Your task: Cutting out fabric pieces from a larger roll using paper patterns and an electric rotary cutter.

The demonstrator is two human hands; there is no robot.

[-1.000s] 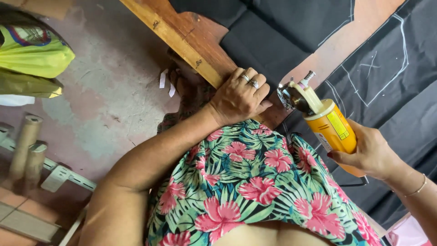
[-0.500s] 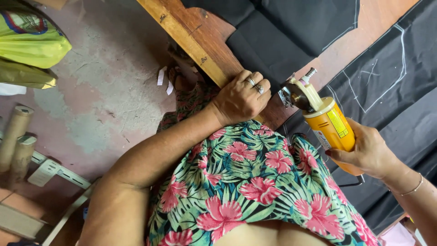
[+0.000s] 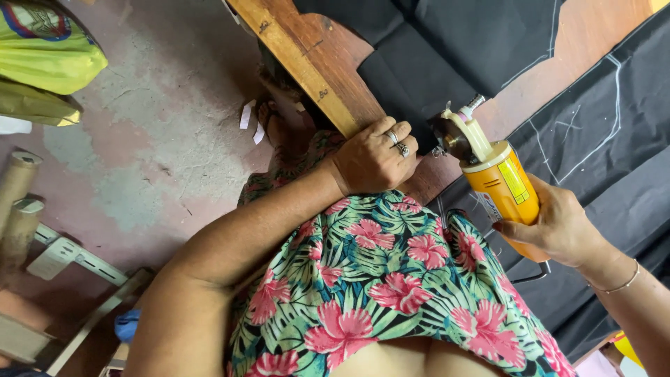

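Note:
My left hand [image 3: 373, 157], with rings on two fingers, rests flat on the edge of the wooden table [image 3: 307, 59], pressing on black fabric [image 3: 419, 77] at its fingertips. My right hand [image 3: 558, 227] grips the orange body of a hand-held electric fabric cutter [image 3: 499, 181]. The cutter's cream handle and metal head point toward the left hand, over the black cloth. More black fabric with white chalk lines [image 3: 593, 126] lies under and beyond the cutter.
A floral garment [image 3: 391, 279] covers my lap below the table edge. A concrete floor [image 3: 153, 126] lies to the left, with a yellow-green bag [image 3: 49, 52], cardboard tubes [image 3: 17, 195], metal brackets [image 3: 70, 255] and small paper scraps [image 3: 248, 115].
The view has drifted slightly; both hands and the cutter keep about the same pose, the left hand still on the table edge.

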